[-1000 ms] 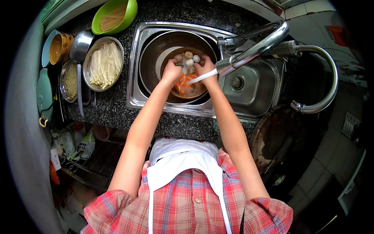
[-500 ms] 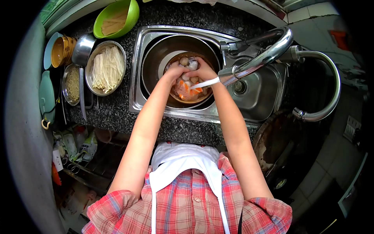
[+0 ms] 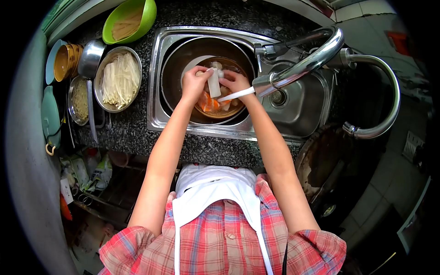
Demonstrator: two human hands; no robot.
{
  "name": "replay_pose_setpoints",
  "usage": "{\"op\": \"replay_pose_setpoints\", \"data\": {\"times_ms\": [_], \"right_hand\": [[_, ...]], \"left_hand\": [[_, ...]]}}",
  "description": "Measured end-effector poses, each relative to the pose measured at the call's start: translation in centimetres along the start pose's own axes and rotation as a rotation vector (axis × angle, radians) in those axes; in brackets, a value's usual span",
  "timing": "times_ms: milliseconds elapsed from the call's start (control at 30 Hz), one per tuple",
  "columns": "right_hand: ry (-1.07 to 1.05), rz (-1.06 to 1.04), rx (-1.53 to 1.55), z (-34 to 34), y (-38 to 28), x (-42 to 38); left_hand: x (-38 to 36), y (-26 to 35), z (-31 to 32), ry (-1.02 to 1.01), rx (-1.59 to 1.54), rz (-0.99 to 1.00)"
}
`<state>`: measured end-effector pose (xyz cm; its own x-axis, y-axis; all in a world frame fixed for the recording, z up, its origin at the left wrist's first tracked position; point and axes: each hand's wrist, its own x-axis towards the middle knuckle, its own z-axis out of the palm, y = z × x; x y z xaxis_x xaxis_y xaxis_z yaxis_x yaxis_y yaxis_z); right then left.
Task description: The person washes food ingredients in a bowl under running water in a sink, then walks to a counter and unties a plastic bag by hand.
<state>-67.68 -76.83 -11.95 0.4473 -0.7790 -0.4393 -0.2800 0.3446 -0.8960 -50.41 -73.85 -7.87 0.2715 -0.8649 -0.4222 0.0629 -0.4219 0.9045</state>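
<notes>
In the head view, my left hand [image 3: 194,85] pinches the top of a flat white strip of food [image 3: 214,84], which hangs down over a brown-rimmed bowl [image 3: 223,120]. My right hand [image 3: 236,83] is close to the strip's right side, its fingers curled above the bowl; what they hold, if anything, is hidden. Orange-and-white pieces [image 3: 209,104] and pale round balls lie wet in the bowl. Water runs in a white stream [image 3: 236,95] from the faucet [image 3: 300,68] into it. The bowl sits inside a large metal pot [image 3: 172,82] in the left sink basin.
Left of the sink stand a metal bowl of enoki mushrooms [image 3: 120,80], a dish of thin noodles [image 3: 82,101] and a knife [image 3: 91,112]. A green bowl [image 3: 147,20] with tan strips is behind them. At right is the second basin [image 3: 298,112].
My hands have come up and apart from the bowl's contents. The left one now holds a white strip in raised fingers. The orange pieces have shifted in the bowl.
</notes>
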Motion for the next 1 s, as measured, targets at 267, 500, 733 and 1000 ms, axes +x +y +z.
{"op": "replay_pose_setpoints", "data": {"times_ms": [267, 500, 733, 1000], "right_hand": [[0.018, -0.013, -0.054, 1.2, -2.6, -1.4], [0.055, -0.059, 0.228, 2.1, -2.5, -2.7], [0.124, -0.082, 0.052, 2.4, -0.8, -3.5], [0.147, -0.020, -0.085, 1.5, 0.9, -3.7]], "left_hand": [[-1.2, -0.3, 1.6, -0.137, -0.404, -0.058], [-1.5, 0.0, 2.2, -0.199, -0.004, 0.179], [-1.3, -1.0, 2.8, -0.112, 0.216, 0.221], [0.9, -4.9, 2.7, -0.078, -0.112, -0.094]]}}
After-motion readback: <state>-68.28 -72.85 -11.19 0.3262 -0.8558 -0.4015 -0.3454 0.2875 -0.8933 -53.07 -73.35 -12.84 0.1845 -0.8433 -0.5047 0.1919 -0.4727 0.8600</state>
